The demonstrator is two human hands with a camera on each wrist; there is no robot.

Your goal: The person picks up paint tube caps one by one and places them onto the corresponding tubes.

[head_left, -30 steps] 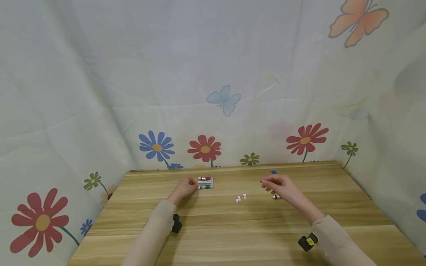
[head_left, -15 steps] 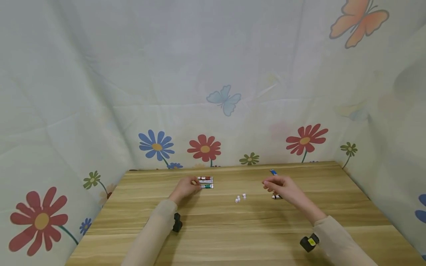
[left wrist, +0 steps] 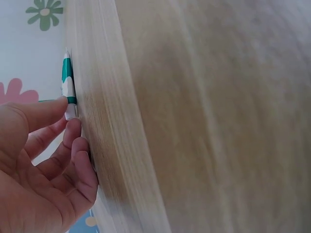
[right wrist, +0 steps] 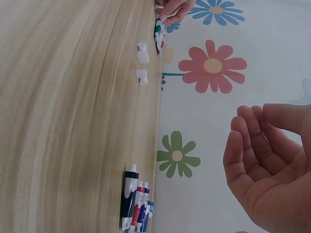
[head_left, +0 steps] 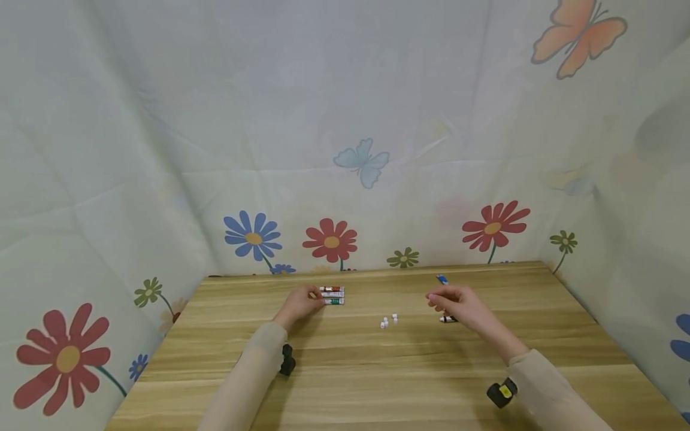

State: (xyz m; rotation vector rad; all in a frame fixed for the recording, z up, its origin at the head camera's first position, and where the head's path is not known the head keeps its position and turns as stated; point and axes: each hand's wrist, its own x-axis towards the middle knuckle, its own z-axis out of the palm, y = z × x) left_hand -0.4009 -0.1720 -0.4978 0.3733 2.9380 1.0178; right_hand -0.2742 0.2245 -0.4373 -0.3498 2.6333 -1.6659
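My left hand (head_left: 298,305) is at the near end of a row of three paint tubes on the table. Thumb and index finger pinch the white cap end of the green paint tube (left wrist: 67,73), which points away from the palm. Just beyond it lie a white-labelled tube (head_left: 333,294) and a red tube (head_left: 331,289). My right hand (right wrist: 272,165) hovers over the right side of the table. Its fingers are loosely curled with the thumb by the index fingertip, and nothing shows between them.
Several small white caps (right wrist: 142,57) lie on the table between the hands. Under the right hand is another row of tubes, with a black tube (right wrist: 129,199) nearest and a blue tube (head_left: 442,279) farthest. A flower-printed cloth (head_left: 404,209) stands behind the table (head_left: 366,371).
My left fingers have shifted slightly right, onto the end of the green paint tube. My right hand has drifted a little to the right.
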